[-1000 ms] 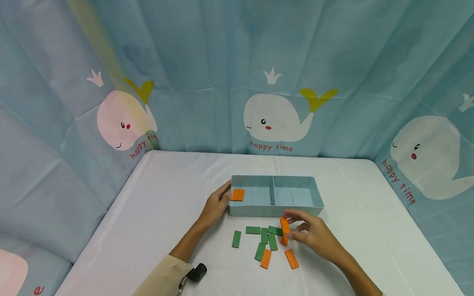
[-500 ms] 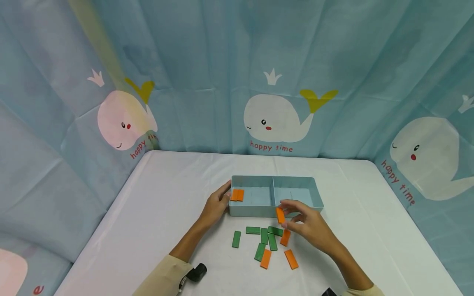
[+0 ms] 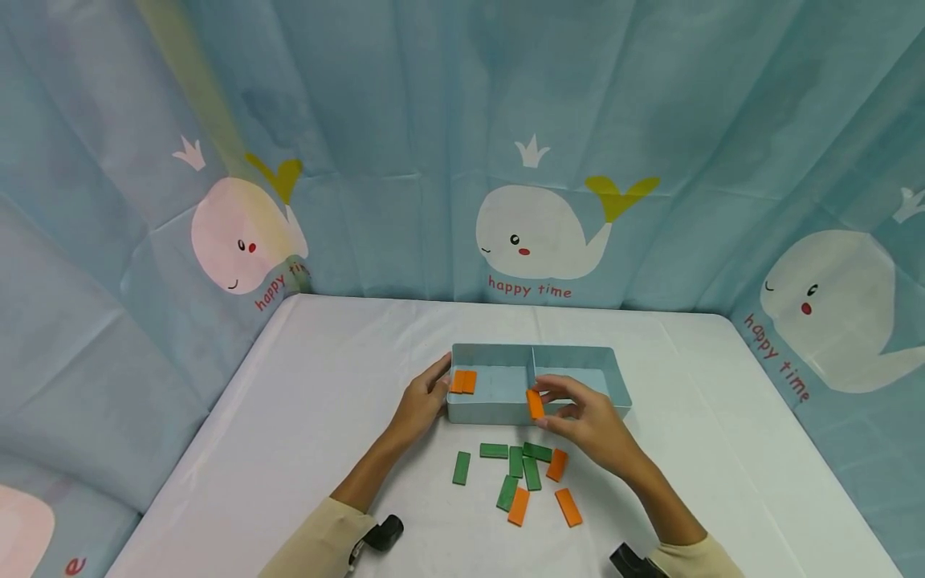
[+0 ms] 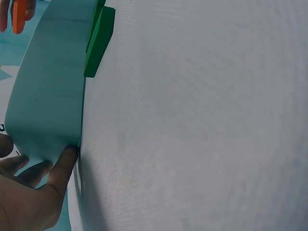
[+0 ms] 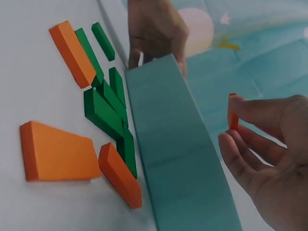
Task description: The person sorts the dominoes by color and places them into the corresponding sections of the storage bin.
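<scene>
Between the left and right edges of the tabletop [image 3: 361,345], the right hand [image 3: 594,425] is pinching an orange block [image 3: 535,405] – thumb and fingers clamped on it – above the blue box's [image 3: 484,413] front wall, near the divider [image 3: 534,361]. The left hand [image 3: 417,411] is resting, fingers apart, against the box's left end, beside two orange blocks [image 3: 470,382] inside. Six green blocks [image 3: 515,462] and three orange blocks [image 3: 568,507] are lying before the box.

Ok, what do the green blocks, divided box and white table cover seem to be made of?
Green blocks: painted wood or plastic, I can't tell which; evenly coloured, matte, crisp-edged.
Divided box: probably moulded plastic, smooth, with thin walls and rounded corners.
White table cover: likely fabric, matte, with faint creases.
</scene>
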### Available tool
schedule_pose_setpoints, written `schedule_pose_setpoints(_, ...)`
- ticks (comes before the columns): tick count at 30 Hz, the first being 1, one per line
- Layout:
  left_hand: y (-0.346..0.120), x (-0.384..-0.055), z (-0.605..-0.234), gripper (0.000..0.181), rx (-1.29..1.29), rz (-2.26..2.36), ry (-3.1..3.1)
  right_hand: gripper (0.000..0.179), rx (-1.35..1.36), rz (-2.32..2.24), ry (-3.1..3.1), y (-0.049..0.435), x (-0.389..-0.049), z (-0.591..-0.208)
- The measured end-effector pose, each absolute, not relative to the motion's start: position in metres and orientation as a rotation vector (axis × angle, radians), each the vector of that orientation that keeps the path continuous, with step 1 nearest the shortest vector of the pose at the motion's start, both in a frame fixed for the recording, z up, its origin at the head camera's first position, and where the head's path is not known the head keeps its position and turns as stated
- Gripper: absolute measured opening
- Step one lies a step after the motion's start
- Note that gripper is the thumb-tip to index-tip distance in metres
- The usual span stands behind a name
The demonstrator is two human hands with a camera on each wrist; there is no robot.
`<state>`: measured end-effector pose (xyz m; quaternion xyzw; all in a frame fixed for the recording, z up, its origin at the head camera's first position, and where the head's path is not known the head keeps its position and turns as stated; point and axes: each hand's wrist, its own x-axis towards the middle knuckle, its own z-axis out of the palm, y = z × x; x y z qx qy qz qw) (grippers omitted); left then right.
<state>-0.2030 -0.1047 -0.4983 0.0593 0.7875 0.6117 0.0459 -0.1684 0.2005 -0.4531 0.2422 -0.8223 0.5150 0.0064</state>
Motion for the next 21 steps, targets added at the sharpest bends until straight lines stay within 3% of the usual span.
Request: schedule_pose_setpoints(21,-0.106,-0.204,-0.502,0.053,0.200,1.897,2.382,0.051,0.806,1.673,-2.514,0.161,-0.188,-0.451)
